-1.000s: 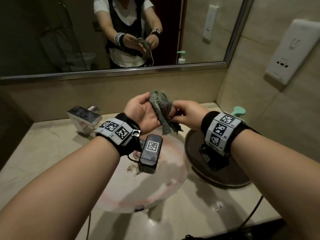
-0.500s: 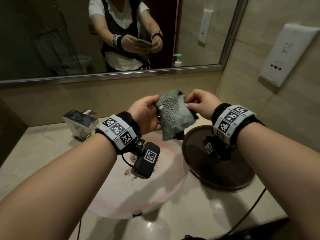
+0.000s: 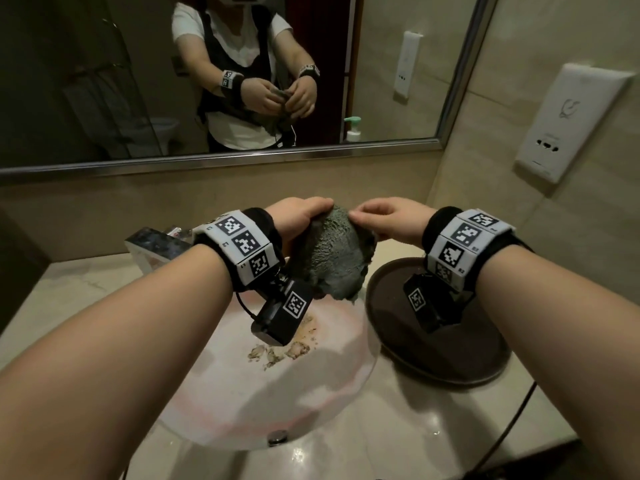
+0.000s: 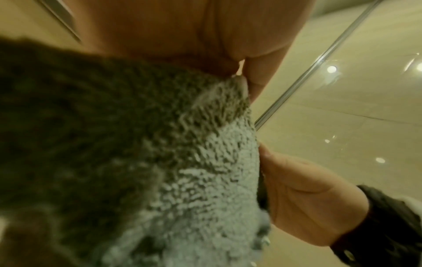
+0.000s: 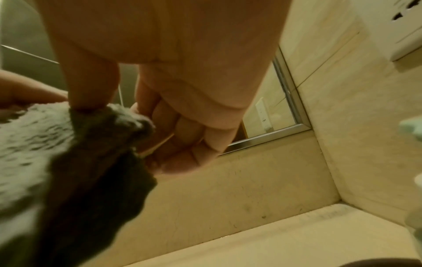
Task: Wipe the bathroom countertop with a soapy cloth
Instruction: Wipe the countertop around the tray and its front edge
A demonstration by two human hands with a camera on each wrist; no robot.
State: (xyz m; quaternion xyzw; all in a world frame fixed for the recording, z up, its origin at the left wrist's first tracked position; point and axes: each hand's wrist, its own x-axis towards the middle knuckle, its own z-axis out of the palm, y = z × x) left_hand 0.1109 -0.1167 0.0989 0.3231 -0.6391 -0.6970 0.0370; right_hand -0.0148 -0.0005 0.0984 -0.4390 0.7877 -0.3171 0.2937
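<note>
- Grey-green terry cloth (image 3: 334,252) held up in the air between both hands, above the far rim of the round basin (image 3: 221,403), clear of the countertop (image 3: 65,299).
- Left hand (image 3: 298,220) gripping the cloth's upper left edge, thumb and fingers curled round the fabric; close up from the left wrist, pale foamy patches on the pile (image 4: 205,180).
- Right hand (image 3: 391,218) pinching the upper right edge between thumb and forefinger, other fingers (image 5: 189,137) curled in toward the palm.
- Cloth hanging down from the two grips in a bunched fold, lower end just above the basin.
- Brownish debris (image 3: 284,349) lying inside the basin, near its middle.
- Dark round tray (image 3: 460,365) on the countertop just right of the basin, overlapping its rim.
- Chrome faucet (image 3: 156,245) at the far left of the basin.
- Mirror (image 3: 86,81) along the far wall, reflecting a pump soap bottle (image 3: 353,128).
- White wall-mounted dispenser (image 3: 568,126) on the right wall.
- Black cable (image 3: 512,427) trailing over the near right countertop edge.
</note>
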